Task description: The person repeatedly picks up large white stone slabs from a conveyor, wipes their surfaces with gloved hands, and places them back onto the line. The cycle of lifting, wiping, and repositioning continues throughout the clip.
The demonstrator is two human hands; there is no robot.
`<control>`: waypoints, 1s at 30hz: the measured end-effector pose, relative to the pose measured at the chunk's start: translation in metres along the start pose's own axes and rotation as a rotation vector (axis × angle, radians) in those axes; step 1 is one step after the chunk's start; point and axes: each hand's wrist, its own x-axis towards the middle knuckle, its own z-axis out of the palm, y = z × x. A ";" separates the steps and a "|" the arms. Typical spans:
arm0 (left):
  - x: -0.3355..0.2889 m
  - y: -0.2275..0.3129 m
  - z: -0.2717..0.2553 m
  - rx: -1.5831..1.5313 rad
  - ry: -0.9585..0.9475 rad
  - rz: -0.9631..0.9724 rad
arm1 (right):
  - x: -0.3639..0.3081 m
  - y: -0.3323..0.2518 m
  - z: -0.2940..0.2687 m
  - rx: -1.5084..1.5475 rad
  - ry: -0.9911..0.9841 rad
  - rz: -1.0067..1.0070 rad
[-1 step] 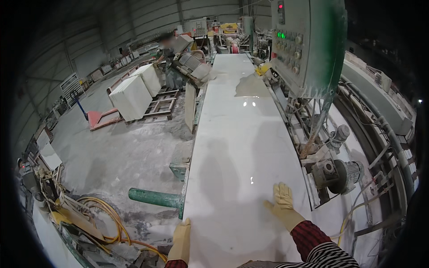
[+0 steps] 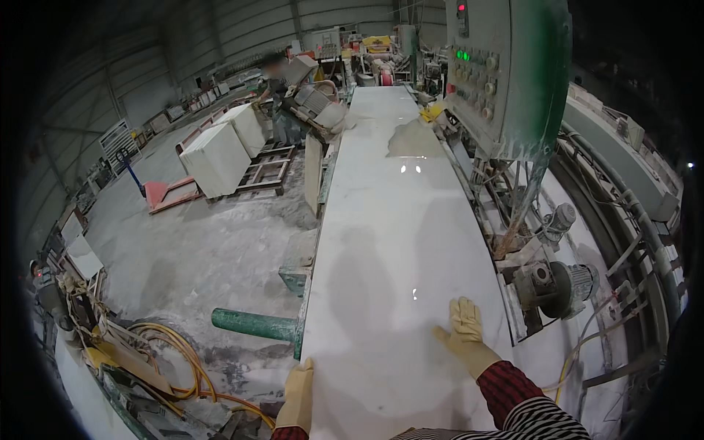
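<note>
One white slab [image 2: 400,249] lies beneath right grip [image 2: 466,336]

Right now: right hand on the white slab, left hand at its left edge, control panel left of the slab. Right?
One slip: the control panel is right of the white slab, as the head view shows. The right hand is on the slab and the left hand at its left edge, as you say.

Slab [image 2: 403,220]: white. Left glove [image 2: 297,392], right glove [image 2: 468,341]: pale yellow. Cuff [image 2: 504,389]: red-black check. Sleeve [image 2: 544,422]: black-white stripes. Pipe [image 2: 253,324]: green. Hose [image 2: 189,353]: yellow-orange. Cabinet [image 2: 506,73]: grey, green side. Floor [image 2: 246,253]: grey.
</note>
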 end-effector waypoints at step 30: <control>-0.177 -0.041 0.033 0.530 0.041 1.396 | 0.000 0.033 0.037 0.032 -0.140 -0.021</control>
